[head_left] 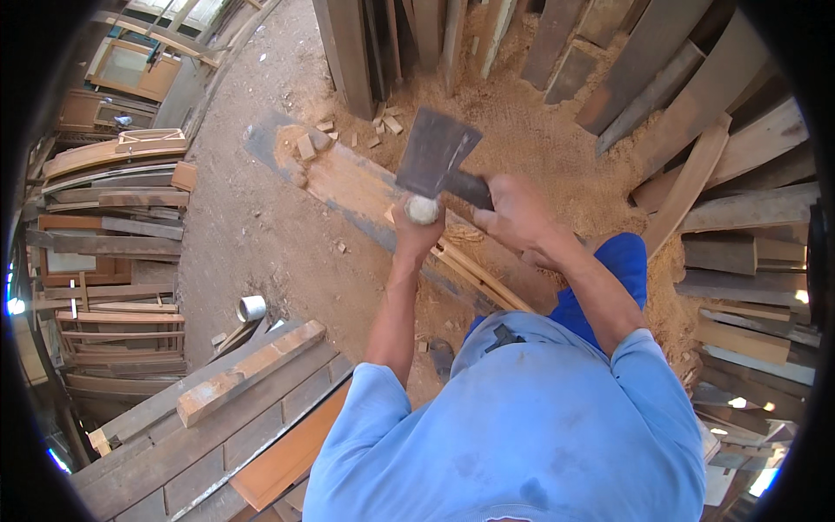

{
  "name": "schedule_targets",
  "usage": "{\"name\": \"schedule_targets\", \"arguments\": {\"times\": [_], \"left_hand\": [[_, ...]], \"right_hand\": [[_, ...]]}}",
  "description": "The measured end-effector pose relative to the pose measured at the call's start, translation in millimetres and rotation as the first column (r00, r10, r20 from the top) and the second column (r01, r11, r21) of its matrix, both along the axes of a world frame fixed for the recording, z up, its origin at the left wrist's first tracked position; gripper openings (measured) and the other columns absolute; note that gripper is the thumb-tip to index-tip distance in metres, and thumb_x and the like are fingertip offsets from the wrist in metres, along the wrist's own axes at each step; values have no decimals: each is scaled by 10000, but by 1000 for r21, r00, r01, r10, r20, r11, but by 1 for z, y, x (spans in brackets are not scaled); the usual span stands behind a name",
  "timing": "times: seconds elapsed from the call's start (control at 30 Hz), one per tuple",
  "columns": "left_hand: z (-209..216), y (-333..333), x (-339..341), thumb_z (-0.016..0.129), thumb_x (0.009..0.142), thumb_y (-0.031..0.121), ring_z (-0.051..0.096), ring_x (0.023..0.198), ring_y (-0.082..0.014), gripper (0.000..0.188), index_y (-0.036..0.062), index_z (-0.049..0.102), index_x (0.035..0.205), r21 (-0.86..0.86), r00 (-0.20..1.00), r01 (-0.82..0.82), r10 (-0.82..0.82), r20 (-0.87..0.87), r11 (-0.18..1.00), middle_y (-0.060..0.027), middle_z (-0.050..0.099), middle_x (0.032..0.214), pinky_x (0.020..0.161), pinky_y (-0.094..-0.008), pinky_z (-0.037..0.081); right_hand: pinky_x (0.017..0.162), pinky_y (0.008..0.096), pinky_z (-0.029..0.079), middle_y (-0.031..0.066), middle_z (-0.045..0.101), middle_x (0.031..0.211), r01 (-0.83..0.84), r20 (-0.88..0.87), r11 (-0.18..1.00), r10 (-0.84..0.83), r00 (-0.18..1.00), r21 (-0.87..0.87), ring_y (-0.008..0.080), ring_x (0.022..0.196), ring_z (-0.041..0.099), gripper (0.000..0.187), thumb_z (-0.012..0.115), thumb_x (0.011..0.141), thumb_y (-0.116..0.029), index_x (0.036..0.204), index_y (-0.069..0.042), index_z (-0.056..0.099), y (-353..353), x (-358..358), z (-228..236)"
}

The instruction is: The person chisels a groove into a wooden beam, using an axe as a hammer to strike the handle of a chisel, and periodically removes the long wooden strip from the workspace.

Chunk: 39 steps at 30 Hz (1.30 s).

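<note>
My left hand [419, 228] is wrapped round an upright tool that looks like a chisel. Only the pale round butt of its handle [422, 210] shows; its blade is hidden below the hand. In my right hand [515, 213] is a hatchet with a broad dark head [435, 155], which hovers beside and slightly beyond the chisel's butt. Under my hands a pale timber piece [478, 277] with long grooves or slots runs toward my body. It lies over a wide, worn plank [348, 174] on the ground.
Small wood offcuts [306, 146] and sawdust lie about the plank's far end. Upright boards [344, 52] stand ahead, and more timber [696, 165] leans at the right. At the lower left is a board stack with a squared beam [252, 370]; a white cup-like container [251, 308] sits beyond it.
</note>
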<state>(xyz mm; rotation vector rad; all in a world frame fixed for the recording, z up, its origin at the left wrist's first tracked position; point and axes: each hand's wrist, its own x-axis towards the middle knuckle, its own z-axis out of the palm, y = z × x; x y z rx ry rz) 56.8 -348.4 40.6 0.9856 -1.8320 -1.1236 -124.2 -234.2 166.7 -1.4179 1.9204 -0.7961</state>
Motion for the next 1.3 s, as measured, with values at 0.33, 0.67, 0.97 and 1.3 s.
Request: {"name": "schedule_targets", "arguments": {"times": [0.33,0.67,0.97,1.3], "left_hand": [[12,-31,0,740,883,68,598,724,-132,136,32,610,872,171,1000,-14,14,5,985,-57,618,773,680,-302,493],[17,0,-29,771,873,124,689,773,-203,178,16,643,934,-248,999,33,-41,-28,968,-53,676,765,708,-336,550],[11,-30,-7,733,899,88,555,704,-98,173,47,571,856,147,996,-41,28,87,988,-22,582,729,643,-284,472],[14,-20,-8,732,878,73,543,717,-113,171,31,567,856,63,996,45,-49,71,997,-31,586,751,651,-296,468]], "right_hand": [[696,413,510,158,652,742,295,343,940,-224,912,-171,299,684,654,328,704,865,-192,1122,9,677,6,-13,50],[748,418,532,172,688,813,-72,-208,987,101,973,144,258,814,702,411,698,899,-196,1270,-21,664,-4,-5,-9],[643,373,486,86,621,719,308,339,912,-209,917,-270,197,658,606,281,712,870,-191,1073,-3,664,-7,-19,67],[663,394,508,91,648,729,321,341,906,-220,914,-277,208,690,653,258,706,884,-192,1075,-21,676,0,-16,63]]}}
